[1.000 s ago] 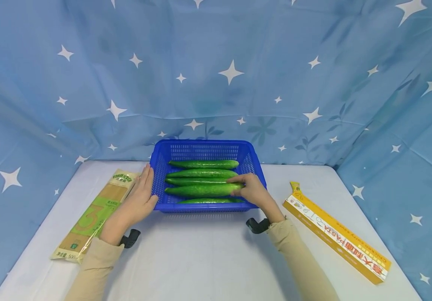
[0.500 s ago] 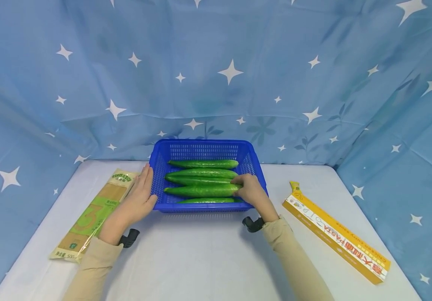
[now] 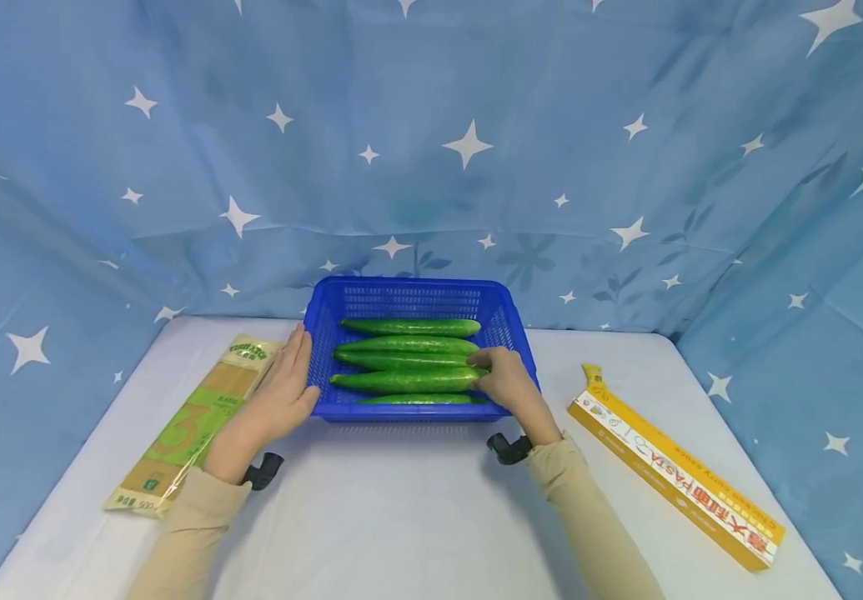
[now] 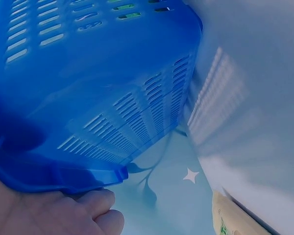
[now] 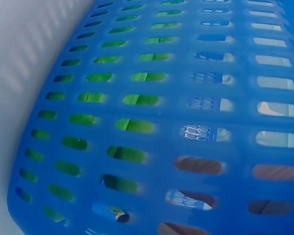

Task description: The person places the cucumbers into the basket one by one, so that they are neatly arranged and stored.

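Observation:
A blue slotted plastic basket (image 3: 416, 410) stands on the table with several long green cucumbers (image 3: 401, 344) lying crosswise in it. My left hand (image 3: 281, 396) rests against the basket's left rim with its fingers straight. At the lower left of the left wrist view, fingers (image 4: 100, 208) of that hand lie along the rim. Over the basket's right side, my right hand (image 3: 508, 383) grips the right end of a cucumber (image 3: 401, 382) near the front, its fingers bent down over the tip. The right wrist view shows mostly the slotted basket wall (image 5: 161, 115), with green behind the slots.
A flat pack of dry noodles (image 3: 191, 425) lies left of the basket, partly behind my left hand. On the right lies a long yellow and white pasta box (image 3: 674, 475) with a small yellow sachet (image 3: 592, 375) at its far end. A blue starry curtain (image 3: 416, 167) hangs behind the table.
My right hand has shifted slightly right along the cucumbers to their tips, and its fingers are closer together. My left hand keeps its place at the rim. The head view has moved slightly.

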Available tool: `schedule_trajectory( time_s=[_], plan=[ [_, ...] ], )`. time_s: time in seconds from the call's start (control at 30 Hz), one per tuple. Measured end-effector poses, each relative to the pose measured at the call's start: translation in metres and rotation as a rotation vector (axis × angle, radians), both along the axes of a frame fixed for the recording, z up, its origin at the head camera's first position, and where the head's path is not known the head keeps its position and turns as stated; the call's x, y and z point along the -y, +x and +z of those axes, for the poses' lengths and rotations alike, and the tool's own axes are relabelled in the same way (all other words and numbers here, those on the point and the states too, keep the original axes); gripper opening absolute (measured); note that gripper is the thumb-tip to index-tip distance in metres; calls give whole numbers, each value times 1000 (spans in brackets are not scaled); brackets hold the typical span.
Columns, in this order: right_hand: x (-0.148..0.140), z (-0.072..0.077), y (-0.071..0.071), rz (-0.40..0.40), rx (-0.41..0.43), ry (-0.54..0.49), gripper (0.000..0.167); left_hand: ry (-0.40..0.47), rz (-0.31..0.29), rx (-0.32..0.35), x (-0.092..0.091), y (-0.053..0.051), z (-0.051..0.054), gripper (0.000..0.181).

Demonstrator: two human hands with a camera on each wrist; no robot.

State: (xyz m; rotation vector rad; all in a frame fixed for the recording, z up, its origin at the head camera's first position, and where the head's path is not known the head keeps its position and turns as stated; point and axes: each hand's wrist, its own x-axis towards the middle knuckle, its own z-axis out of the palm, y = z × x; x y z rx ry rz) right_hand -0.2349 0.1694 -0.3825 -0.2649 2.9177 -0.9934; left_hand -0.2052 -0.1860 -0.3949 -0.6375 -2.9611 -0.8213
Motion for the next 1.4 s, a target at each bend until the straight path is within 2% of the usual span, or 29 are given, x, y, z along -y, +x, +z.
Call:
schedule_trajectory(
  time_s=[0.3, 0.57, 0.67, 0.73, 0.83, 0.93, 1.0, 1.07, 1.17, 1.3, 1.4],
  plan=[
    [0, 1, 1, -4, -15, -11, 33, -16, 13, 4, -2, 0, 3, 75],
    [2, -1, 1, 30, 76, 84, 31, -13, 2, 6, 0, 1, 2, 74],
    [3, -1, 0, 43, 86, 106, 32, -12, -2, -3, 0, -1, 1, 74],
    [3, -1, -1, 47, 54, 100, 32, -15, 0, -9, 1, -2, 1, 74],
    [3, -1, 0, 64, -49, 71, 32, -17, 4, -9, 1, -3, 0, 74],
    [5, 0, 1, 115, -140, -18, 31, -15, 4, -6, 2, -3, 0, 74],
    [9, 0, 0, 169, -156, -97, 30, -14, 4, -5, 2, -3, 1, 75],
    [15, 1, 0, 229, -135, -171, 31, -12, 5, -3, 1, -2, 1, 75],
    [28, 2, -1, 324, -36, -233, 38, -10, 8, -6, 1, -1, 1, 75],
    [42, 1, -1, 426, 106, -190, 48, -4, 6, -12, 0, 0, 0, 74],
    [46, -1, -1, 449, 141, -123, 49, -7, 7, -9, -1, 0, -1, 75]
  ],
)
